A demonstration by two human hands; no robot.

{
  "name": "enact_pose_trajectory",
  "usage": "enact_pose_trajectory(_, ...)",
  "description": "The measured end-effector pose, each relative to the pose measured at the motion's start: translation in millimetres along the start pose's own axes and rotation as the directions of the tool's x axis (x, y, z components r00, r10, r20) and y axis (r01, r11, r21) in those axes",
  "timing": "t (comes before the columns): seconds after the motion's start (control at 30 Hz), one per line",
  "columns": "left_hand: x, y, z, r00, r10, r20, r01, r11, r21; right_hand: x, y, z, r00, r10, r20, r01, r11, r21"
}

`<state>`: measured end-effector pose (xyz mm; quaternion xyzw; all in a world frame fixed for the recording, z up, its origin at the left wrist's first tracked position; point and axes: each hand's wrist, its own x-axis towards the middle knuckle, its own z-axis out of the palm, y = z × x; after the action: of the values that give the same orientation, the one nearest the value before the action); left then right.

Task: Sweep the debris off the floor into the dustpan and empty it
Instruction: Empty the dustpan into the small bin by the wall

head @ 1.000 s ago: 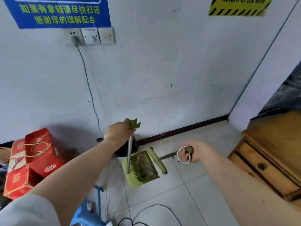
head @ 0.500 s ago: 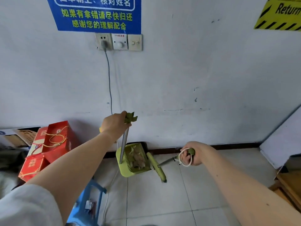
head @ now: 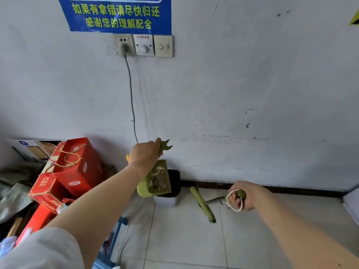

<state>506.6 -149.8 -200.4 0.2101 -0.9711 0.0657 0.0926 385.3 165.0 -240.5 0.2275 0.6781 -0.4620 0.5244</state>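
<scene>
My left hand (head: 144,153) grips the top of the green dustpan's handle. The dustpan (head: 155,181) hangs lifted and tilted over a small bin (head: 171,195) with a black liner, standing against the wall. Brownish debris (head: 158,181) lies inside the pan. My right hand (head: 241,195) is closed on the broom's handle end, with a white cord loop around it. The broom's green head (head: 203,205) rests on the tiled floor right of the bin.
Red gift boxes (head: 73,169) are stacked at the left by the wall. A grey cable (head: 132,98) runs down from a wall socket (head: 123,44). A blue stool (head: 114,243) stands below my left arm. A dark skirting strip (head: 272,188) runs along the wall's foot.
The dustpan has risen off the floor and moved over the bin, tilting more steeply. The view has swung left. My right hand still holds the broom low.
</scene>
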Motion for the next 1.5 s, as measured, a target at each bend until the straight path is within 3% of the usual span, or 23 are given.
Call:
enact_pose_trajectory(0.17,4.9,14.8,10.9,0.998,-0.059,0.021,0.056,0.994,0.093,13.7,-8.0,-20.4,1.000,0.003,0.012,-0.003,1.000,-0.002)
enact_pose_trajectory(0.43,10.4,36.3,28.7,0.998,-0.031,0.063,0.021,0.988,0.154,39.1,-6.1,-55.9,1.000,0.014,0.009,-0.014,0.999,0.032)
enact_pose_trajectory(0.67,2.0,64.3,48.1,0.978,-0.144,0.149,0.136,0.989,0.065,52.3,2.9,-66.0,1.000,0.019,-0.016,-0.018,1.000,0.022)
enact_pose_trajectory(0.77,4.4,74.4,49.5,0.966,-0.212,0.150,0.224,0.972,-0.072,55.8,5.2,-66.9,1.000,0.023,-0.018,-0.022,0.999,0.028)
enact_pose_trajectory(0.93,15.3,80.4,40.2,0.911,-0.266,0.315,0.376,0.847,-0.375,63.8,6.3,-62.0,0.999,0.030,-0.034,-0.031,0.999,-0.011)
enact_pose_trajectory(1.07,24.8,76.1,31.7,0.826,-0.227,0.515,0.532,0.613,-0.584,66.5,7.9,-55.2,0.999,0.045,-0.027,-0.046,0.998,-0.040)
enact_pose_trajectory(1.2,17.6,66.2,36.9,0.768,-0.135,0.626,0.616,0.421,-0.666,64.4,11.2,-55.4,0.998,0.063,-0.006,-0.063,0.998,0.000)
enact_pose_trajectory(1.33,5.4,55.3,40.6,0.663,0.078,0.744,0.710,0.249,-0.659,63.0,14.6,-56.2,0.997,0.078,0.001,-0.078,0.997,0.002)
enact_pose_trajectory(1.4,1.5,52.1,39.9,0.661,0.123,0.740,0.697,0.264,-0.667,61.5,16.8,-53.6,0.996,0.090,-0.002,-0.090,0.996,-0.012)
enact_pose_trajectory(1.5,-0.7,46.3,40.1,0.719,0.057,0.693,0.667,0.224,-0.711,58.1,18.9,-47.9,0.996,0.093,0.004,-0.093,0.996,-0.014)
